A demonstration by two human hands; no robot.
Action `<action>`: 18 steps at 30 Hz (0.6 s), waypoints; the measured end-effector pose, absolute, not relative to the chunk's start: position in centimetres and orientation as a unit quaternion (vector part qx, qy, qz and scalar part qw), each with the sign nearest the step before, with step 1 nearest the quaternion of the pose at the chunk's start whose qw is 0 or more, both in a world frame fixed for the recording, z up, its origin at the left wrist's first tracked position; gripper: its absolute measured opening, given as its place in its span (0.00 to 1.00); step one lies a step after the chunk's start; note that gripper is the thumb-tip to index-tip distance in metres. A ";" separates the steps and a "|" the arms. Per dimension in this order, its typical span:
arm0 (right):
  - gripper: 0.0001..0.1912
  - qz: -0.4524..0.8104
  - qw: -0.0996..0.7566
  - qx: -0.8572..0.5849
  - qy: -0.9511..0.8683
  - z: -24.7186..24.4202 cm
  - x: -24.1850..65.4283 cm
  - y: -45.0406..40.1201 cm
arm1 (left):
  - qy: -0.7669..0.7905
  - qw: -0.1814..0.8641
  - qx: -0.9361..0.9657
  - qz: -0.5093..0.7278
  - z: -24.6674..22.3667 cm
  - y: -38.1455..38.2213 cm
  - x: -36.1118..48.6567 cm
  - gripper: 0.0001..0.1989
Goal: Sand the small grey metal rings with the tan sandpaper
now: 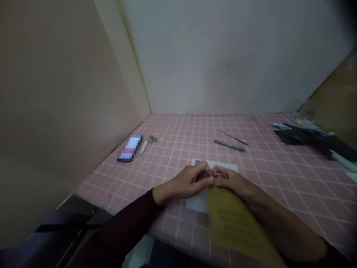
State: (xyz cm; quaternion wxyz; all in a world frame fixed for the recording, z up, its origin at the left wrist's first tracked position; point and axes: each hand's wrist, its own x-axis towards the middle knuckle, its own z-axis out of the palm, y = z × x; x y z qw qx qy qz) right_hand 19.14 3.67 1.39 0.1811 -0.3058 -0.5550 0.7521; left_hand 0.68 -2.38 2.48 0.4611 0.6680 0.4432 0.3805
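Note:
My left hand (191, 181) and my right hand (228, 179) meet over the front middle of the table, fingertips almost touching. The fingers of both are closed in a pinch; whatever is between them is too small and dim to name. Beneath them lies a white sheet of paper (196, 205), partly covered. A yellow sheet with dark, blurred lettering (234, 223) reaches from under my fingertips toward the table's front edge, beside my right forearm. Just behind my left fingers, a small grey ring-shaped thing (197, 162) shows on the paper, mostly hidden.
A pink checked cloth (184, 137) covers the table. At left lie a phone (129, 148), a white strip (144, 146) and small metal pieces (152, 139). Beyond my hands are a grey pen-like stick (229, 145) and a thin red-handled tool (240, 141). Dark items (295, 136) crowd the right.

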 end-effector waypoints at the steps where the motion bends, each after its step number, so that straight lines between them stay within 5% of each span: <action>1: 0.20 0.711 0.206 -0.321 -0.591 1.5 19.1 3.5 | 0.443 0.491 0.649 0.376 2.4 -2.3 0.7 0.13; 5: 0.15 0.577 0.270 -0.358 -0.683 2.0 18.8 3.0 | 0.418 0.587 0.581 0.377 1.7 -1.8 0.7 0.14; 11: 0.21 0.787 0.166 -0.299 -0.513 1.8 19.0 3.5 | 0.434 0.437 0.675 0.407 2.2 -2.4 0.7 0.11; 16: 0.15 0.603 0.266 -0.347 -0.667 1.9 18.9 3.0 | 0.411 0.602 0.567 0.383 1.8 -1.8 0.8 0.14; 18: 0.15 0.615 0.258 -0.346 -0.660 1.8 18.9 3.1 | 0.418 0.585 0.581 0.383 1.8 -1.9 0.8 0.14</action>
